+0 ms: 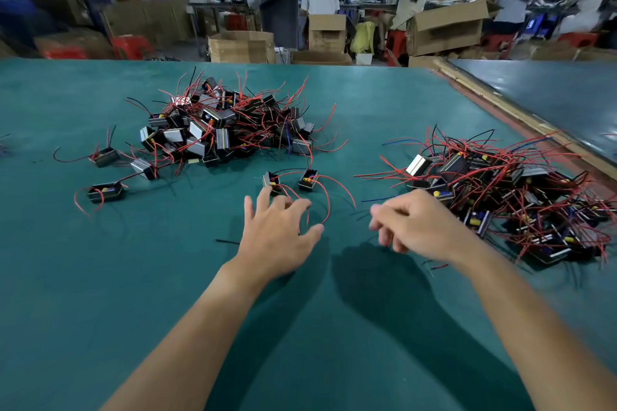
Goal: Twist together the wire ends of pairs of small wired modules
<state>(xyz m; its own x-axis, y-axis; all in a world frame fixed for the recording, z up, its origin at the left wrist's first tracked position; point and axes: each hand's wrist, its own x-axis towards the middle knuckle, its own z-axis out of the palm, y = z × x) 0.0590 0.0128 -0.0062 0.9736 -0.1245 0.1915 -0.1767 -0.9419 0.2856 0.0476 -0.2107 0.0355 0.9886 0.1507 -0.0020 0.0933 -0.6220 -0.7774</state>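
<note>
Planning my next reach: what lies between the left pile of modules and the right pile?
Head view: a loose module and a second module, red wires trailing to the left hand, on otherwise bare green mat.

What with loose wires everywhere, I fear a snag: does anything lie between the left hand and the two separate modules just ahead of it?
Nothing foreign shows. Only the pair's own red wires loop between the left hand and the two modules. Its fingers are right at the left one.
</note>
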